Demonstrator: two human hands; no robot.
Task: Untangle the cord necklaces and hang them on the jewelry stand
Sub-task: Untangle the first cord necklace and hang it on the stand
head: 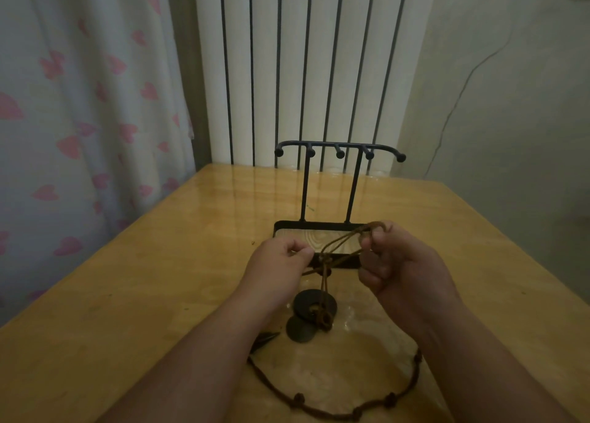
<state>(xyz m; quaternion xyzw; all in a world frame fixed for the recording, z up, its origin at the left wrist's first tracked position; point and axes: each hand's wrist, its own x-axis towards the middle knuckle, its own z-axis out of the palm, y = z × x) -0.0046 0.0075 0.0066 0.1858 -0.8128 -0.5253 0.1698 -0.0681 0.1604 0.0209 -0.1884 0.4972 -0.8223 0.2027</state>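
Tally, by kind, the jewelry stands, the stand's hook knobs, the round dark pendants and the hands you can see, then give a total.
Jewelry stand: 1
Hook knobs on it: 5
Round dark pendants: 2
Hands: 2, left hand and right hand, both pinching the brown cord
Total: 10

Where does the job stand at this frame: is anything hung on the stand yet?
Done: nothing; the pegs of the black metal jewelry stand are all bare. In hand: the left hand and right hand pinch a thin brown cord in front of the stand, its dark disc pendants below. Left: freeing that cord, lifting the knotted dark cord necklace off the wooden table, and hanging both.
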